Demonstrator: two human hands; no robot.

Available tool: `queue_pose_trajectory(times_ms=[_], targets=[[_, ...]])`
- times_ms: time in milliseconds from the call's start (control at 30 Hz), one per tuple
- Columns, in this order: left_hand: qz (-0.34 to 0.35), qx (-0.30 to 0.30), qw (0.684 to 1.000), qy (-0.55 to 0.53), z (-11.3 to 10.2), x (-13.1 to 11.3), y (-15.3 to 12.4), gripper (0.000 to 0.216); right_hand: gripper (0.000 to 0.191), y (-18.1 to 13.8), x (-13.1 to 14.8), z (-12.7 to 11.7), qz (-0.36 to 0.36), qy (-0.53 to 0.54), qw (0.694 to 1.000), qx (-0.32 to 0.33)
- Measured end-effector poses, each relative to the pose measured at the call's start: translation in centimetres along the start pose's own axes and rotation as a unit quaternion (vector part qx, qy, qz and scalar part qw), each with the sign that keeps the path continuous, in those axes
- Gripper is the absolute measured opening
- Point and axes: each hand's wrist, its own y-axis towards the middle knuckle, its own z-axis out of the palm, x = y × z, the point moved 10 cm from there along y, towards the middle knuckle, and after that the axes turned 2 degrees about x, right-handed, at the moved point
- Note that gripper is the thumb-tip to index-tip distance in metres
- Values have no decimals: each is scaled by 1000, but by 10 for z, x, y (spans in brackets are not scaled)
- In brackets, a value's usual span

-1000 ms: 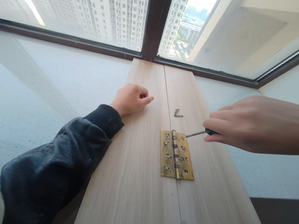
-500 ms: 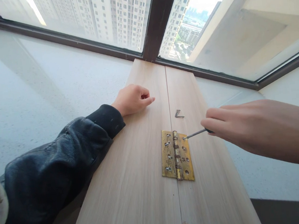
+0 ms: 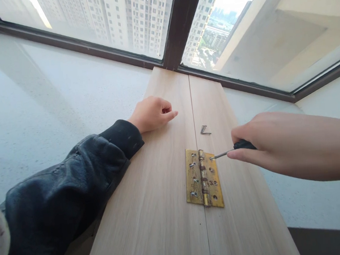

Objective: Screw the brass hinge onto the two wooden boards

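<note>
A brass hinge (image 3: 203, 178) lies open across the seam of two pale wooden boards (image 3: 154, 209). Screws stand in the holes of its left leaf. My right hand (image 3: 259, 147) grips the black handle of a screwdriver (image 3: 225, 153), whose tip meets a screw at the top hole of the right leaf. The lower holes of that leaf show no raised screw heads. Above the hinge, a few loose screws (image 3: 205, 130) rest on the right board. My left hand (image 3: 155, 113) lies on the left board with its fingers curled in; whether they hold anything is hidden.
The boards lie on a white speckled sill (image 3: 47, 99) and reach the dark window frame (image 3: 175, 26) at the back. Their near ends overhang the sill. Tall buildings show through the glass.
My right hand has rolled around the screwdriver, so the thumb and black handle now show. The tip stays at the same screw. My left hand keeps its place on the board.
</note>
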Motion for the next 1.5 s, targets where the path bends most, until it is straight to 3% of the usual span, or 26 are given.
queue_pose_trajectory(times_ms=[67,133,233,300,433,533,667,733,800,900,1000,1100,1267,1367,1433,1500], targets=[[1,1,1000,-2,0,0,0,36,32,-1,2,0,-21,5,1000,-1],[4,2,1000,-4,0,-1,0,35,17,-8,13,-10,-105,-31,991,-72],[4,2,1000,-2,0,-1,0,34,30,-30,37,-16,-252,-189,931,-186],[4,1,1000,1,0,-1,0,34,36,-40,46,-14,-303,-251,893,-219],[7,-3,1000,4,-1,-1,0,35,34,-41,55,-15,-323,-241,882,-243],[7,-5,1000,4,-1,-1,0,35,27,-30,56,-11,-302,-207,907,-207],[17,-7,1000,-5,-1,-3,0,35,39,-11,33,-11,-167,-87,969,-159],[20,-10,1000,-9,-2,-3,0,34,43,-7,18,-8,-107,-19,984,-142],[17,-11,1000,-8,-2,-3,0,33,35,-10,9,-6,-90,11,986,-140],[13,-8,1000,-1,-2,-3,0,33,17,-21,16,-5,-153,-35,975,-159],[14,-4,1000,0,-2,-3,0,34,29,-39,38,0,-265,-165,932,-185],[15,-5,1000,-3,-2,-4,0,34,31,-47,47,6,-306,-218,905,-199],[10,-7,1000,-1,-2,-3,0,34,34,-31,31,4,-222,-122,951,-176],[9,-2,1000,6,-1,-3,0,34,37,-12,9,5,-82,-6,992,-97],[7,-2,1000,12,-1,-3,0,34,44,-5,-6,12,14,67,997,-38],[11,-7,1000,13,-1,-3,0,33,46,-3,-17,17,62,112,992,-6]])
